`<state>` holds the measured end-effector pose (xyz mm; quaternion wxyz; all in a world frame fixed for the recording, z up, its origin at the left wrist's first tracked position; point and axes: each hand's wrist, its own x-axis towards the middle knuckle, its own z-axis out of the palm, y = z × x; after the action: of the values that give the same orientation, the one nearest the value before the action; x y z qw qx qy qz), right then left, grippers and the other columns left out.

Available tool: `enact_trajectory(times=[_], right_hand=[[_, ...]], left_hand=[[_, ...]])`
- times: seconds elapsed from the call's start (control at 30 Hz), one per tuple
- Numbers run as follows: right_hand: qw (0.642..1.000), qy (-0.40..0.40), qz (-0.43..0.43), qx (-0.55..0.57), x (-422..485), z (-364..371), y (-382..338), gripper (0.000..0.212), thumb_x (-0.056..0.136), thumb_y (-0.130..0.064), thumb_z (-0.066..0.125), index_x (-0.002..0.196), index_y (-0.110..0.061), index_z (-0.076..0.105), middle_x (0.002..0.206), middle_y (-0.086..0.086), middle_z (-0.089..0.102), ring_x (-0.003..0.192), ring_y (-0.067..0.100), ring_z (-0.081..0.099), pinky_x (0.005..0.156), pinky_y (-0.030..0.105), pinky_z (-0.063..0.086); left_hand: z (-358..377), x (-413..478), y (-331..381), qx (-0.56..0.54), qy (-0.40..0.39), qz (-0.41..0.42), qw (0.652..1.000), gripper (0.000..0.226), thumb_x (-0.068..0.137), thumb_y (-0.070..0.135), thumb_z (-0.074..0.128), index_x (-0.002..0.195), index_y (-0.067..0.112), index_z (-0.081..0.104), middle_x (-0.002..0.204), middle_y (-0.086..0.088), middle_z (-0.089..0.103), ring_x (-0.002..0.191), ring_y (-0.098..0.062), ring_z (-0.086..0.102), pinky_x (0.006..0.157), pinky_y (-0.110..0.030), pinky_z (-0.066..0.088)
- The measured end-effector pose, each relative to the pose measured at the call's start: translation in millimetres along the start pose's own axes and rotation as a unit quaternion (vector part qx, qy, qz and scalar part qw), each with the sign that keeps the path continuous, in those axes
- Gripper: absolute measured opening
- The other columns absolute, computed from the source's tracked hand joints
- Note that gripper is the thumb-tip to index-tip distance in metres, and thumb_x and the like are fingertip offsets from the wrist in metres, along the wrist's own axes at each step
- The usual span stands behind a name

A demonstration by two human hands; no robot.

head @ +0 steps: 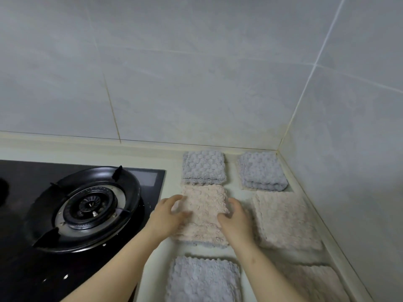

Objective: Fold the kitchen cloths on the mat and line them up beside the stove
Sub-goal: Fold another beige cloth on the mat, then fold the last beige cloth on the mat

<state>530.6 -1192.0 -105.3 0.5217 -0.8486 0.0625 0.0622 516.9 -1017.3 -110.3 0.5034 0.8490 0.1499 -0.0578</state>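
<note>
Looking down from the head camera, we see six folded cloths laid in two columns on the pale counter (232, 171), just right of the black stove (76, 205). Both hands are on the middle pink cloth (204, 214), in the column nearer the stove. The left hand (169, 211) grips its left edge, fingers curled over the side and thumb lying on top. The right hand (234, 219) grips the right edge likewise. Behind, by the tiled wall (196, 83), lie the back left grey cloth (204, 167) and the back right grey cloth (261, 171). A second pink cloth (283, 219) lies just right of our hands. The front grey cloth (205, 277) and the front pink cloth (314, 282) lie nearest us.
</note>
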Motion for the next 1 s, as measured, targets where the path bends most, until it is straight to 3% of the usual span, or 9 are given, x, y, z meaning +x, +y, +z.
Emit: enact_trajectory(times=[0.07, 0.2, 0.33, 0.47, 0.6, 0.7, 0.9, 1.0], right_hand=[[0.998, 0.02, -0.048, -0.033, -7.2, 4.5, -13.4, 0.053, 0.087, -0.018, 0.053, 0.138, -0.027, 0.04, 0.131, 0.001, 0.047, 0.077, 0.01, 0.054, 0.067, 0.03, 0.049], [0.992, -0.031, -0.124, 0.005, -30.2, 40.2, -56.9, 0.037, 0.088, -0.013, 0.054, 0.121, -0.027, 0.051, 0.13, -0.004, 0.048, 0.116, 0.014, 0.046, 0.098, 0.029, 0.04], [0.973, -0.167, -0.157, 0.037, -72.0, 100.6, -97.7, 0.028, 0.088, -0.014, 0.055, 0.11, -0.031, 0.051, 0.118, -0.009, 0.053, 0.105, 0.009, 0.052, 0.091, 0.025, 0.043], [0.95, -0.263, -0.163, 0.045, -132.9, 160.2, -125.2, 0.023, 0.09, -0.016, 0.055, 0.107, -0.032, 0.053, 0.107, -0.015, 0.053, 0.091, -0.005, 0.051, 0.072, 0.009, 0.041], [0.927, -0.332, -0.171, 0.03, -202.8, 236.6, -146.0, 0.02, 0.088, -0.015, 0.056, 0.105, -0.027, 0.058, 0.103, -0.012, 0.058, 0.098, 0.003, 0.054, 0.088, 0.021, 0.042], [0.904, -0.392, -0.171, 0.017, -270.1, 307.2, -162.7, 0.02, 0.088, -0.016, 0.055, 0.104, -0.026, 0.058, 0.101, -0.011, 0.059, 0.093, 0.003, 0.054, 0.085, 0.023, 0.043], [0.86, -0.473, -0.188, 0.031, -400.0, 424.5, -195.5, 0.017, 0.089, -0.013, 0.054, 0.102, -0.023, 0.059, 0.1, -0.01, 0.058, 0.09, 0.0, 0.053, 0.068, 0.011, 0.04], [0.848, -0.497, -0.183, 0.012, -445.2, 462.4, -208.3, 0.015, 0.091, -0.014, 0.052, 0.102, -0.022, 0.058, 0.1, -0.009, 0.058, 0.098, 0.011, 0.056, 0.075, 0.019, 0.042]], left_hand=[[-14.7, -11.2, 1.4, -0.026, 0.032, 0.005, 0.999, 0.046, 0.089, 0.03, 0.059, 0.133, 0.027, 0.045, 0.135, 0.007, 0.04, 0.126, -0.021, 0.044, 0.101, -0.029, 0.037], [-56.5, -44.1, -3.3, -0.084, 0.115, 0.004, 0.99, 0.034, 0.089, 0.025, 0.059, 0.123, 0.027, 0.054, 0.121, 0.004, 0.056, 0.107, -0.014, 0.055, 0.098, -0.032, 0.043], [-107.2, -92.4, -29.4, -0.151, 0.206, -0.013, 0.967, 0.025, 0.088, 0.025, 0.058, 0.109, 0.038, 0.052, 0.112, 0.007, 0.061, 0.102, -0.014, 0.06, 0.091, -0.035, 0.049], [-162.4, -151.7, -72.2, -0.173, 0.277, -0.037, 0.944, 0.017, 0.088, 0.024, 0.057, 0.097, 0.039, 0.058, 0.101, 0.009, 0.067, 0.097, -0.011, 0.062, 0.088, -0.033, 0.049], [-221.7, -223.5, -127.0, -0.191, 0.354, -0.064, 0.913, 0.014, 0.088, 0.021, 0.057, 0.093, 0.033, 0.063, 0.092, 0.009, 0.068, 0.091, -0.011, 0.062, 0.079, -0.028, 0.048], [-271.4, -284.9, -176.5, -0.19, 0.419, -0.092, 0.883, 0.014, 0.089, 0.018, 0.055, 0.092, 0.03, 0.063, 0.092, 0.01, 0.065, 0.088, -0.01, 0.06, 0.074, -0.025, 0.046], [-369.7, -390.5, -266.1, -0.151, 0.465, -0.14, 0.861, 0.014, 0.09, 0.024, 0.053, 0.096, 0.031, 0.063, 0.098, 0.008, 0.066, 0.094, -0.009, 0.061, 0.079, -0.026, 0.048], [-408.1, -430.8, -295.7, -0.153, 0.477, -0.158, 0.851, 0.012, 0.089, 0.025, 0.053, 0.09, 0.033, 0.062, 0.095, 0.009, 0.066, 0.092, -0.01, 0.061, 0.075, -0.025, 0.047]])
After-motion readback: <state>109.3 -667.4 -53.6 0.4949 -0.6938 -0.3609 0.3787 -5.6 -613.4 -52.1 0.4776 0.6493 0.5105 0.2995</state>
